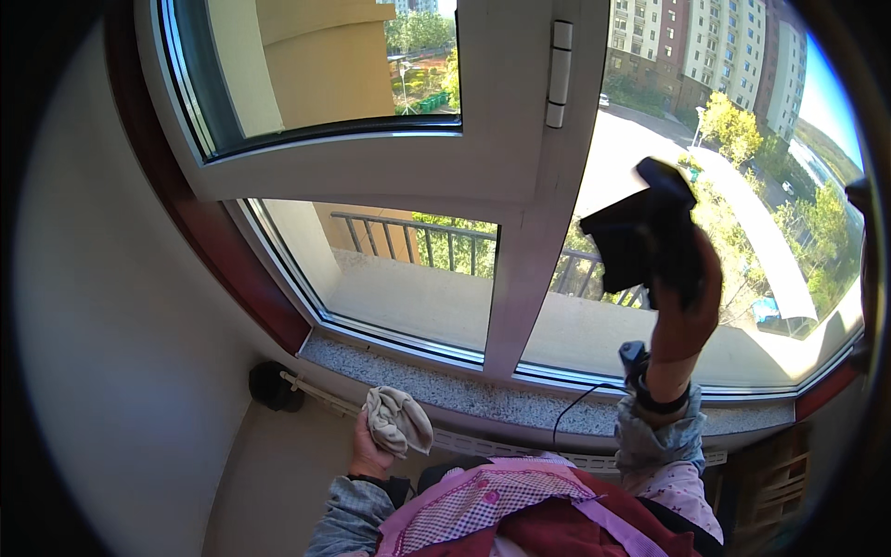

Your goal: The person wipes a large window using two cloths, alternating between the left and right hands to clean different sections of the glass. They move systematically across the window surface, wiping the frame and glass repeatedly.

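Note:
Low at the left, my left hand (pixel 370 454) is closed on a crumpled beige-grey cloth (pixel 398 421), in front of the window sill. My right hand (pixel 687 311) is raised before the right-hand window pane (pixel 575 176), its fingers wrapped round a dark tool (pixel 640 232). That tool has a broad flat part sticking out to the left and a thick rounded top. Against the bright outdoors it shows almost as a silhouette, so its exact kind is unclear. Whether it touches the glass I cannot tell.
A white window frame (pixel 529 241) with a hinge (pixel 559 74) divides the panes. Below runs a speckled stone sill (pixel 464 395). A black round object (pixel 275 386) stands in the left corner, and wooden slats (pixel 784 483) show at lower right. Outside is a railing (pixel 399 237).

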Action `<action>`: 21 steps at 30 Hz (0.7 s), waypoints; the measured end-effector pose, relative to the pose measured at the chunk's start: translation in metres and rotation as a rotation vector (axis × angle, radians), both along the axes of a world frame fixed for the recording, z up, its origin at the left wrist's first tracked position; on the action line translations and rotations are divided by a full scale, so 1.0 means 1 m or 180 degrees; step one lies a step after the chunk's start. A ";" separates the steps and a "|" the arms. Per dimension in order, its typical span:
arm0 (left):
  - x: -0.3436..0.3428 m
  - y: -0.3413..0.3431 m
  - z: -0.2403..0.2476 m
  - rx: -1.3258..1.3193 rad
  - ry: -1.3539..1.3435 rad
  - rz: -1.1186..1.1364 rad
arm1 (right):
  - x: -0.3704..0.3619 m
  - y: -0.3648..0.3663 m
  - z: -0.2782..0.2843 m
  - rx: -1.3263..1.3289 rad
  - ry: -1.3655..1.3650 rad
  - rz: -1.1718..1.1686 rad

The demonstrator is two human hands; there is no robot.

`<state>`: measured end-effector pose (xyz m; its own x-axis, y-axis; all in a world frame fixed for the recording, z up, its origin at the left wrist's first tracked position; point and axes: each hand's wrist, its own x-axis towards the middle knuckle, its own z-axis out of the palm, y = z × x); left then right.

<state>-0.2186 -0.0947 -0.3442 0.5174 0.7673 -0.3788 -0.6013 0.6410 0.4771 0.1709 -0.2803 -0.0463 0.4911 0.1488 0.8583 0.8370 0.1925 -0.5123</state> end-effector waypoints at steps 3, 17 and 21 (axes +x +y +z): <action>0.010 0.006 0.000 0.0014 0.0038 0.0003 | 0.081 -0.021 0.034 0.0800 -0.0555 -0.1330; -0.016 -0.039 -0.054 -0.0198 -0.0176 -0.0511 | 0.026 0.064 0.075 -0.1367 -0.2536 -0.2056; -0.032 -0.047 -0.018 0.0250 -0.0107 -0.0055 | 0.073 0.042 0.173 -0.0310 -0.2547 -0.2147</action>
<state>-0.2504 -0.1420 -0.3618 0.5422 0.7849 -0.3000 -0.6070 0.6127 0.5061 0.2441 -0.2384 0.1270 -0.2073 0.1412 0.9680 0.8566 -0.4518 0.2493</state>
